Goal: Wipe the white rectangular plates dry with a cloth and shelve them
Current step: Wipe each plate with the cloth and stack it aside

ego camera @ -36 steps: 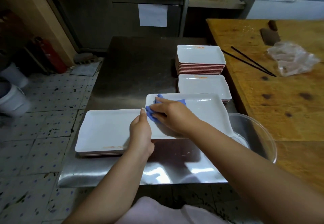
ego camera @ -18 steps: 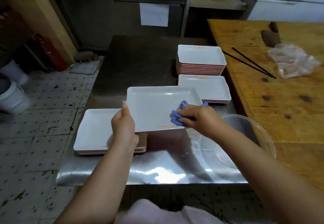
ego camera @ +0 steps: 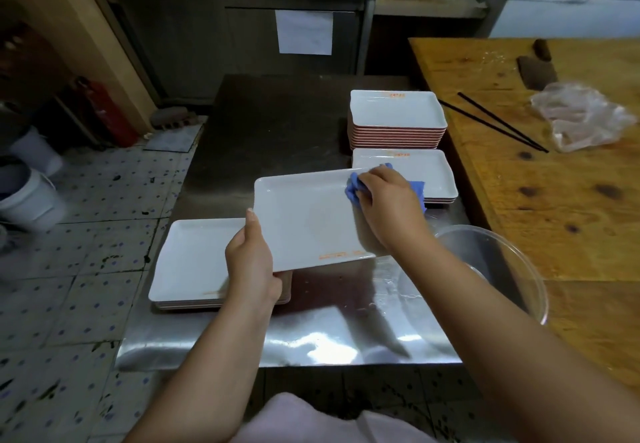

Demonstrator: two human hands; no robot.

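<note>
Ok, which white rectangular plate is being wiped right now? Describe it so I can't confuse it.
On the steel table, it is the white rectangular plate held above the surface. The left hand grips its near-left edge; the right hand presses a blue cloth on it. The other plates lie stacked.

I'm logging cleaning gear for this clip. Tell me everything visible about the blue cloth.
The blue cloth is a small, soft rag, bunched up and mostly hidden under the right hand, which presses it onto the far right corner of the held white plate. A fold shows left of the fingers and another flap right of the hand. The left hand grips that plate's near left edge.
</note>
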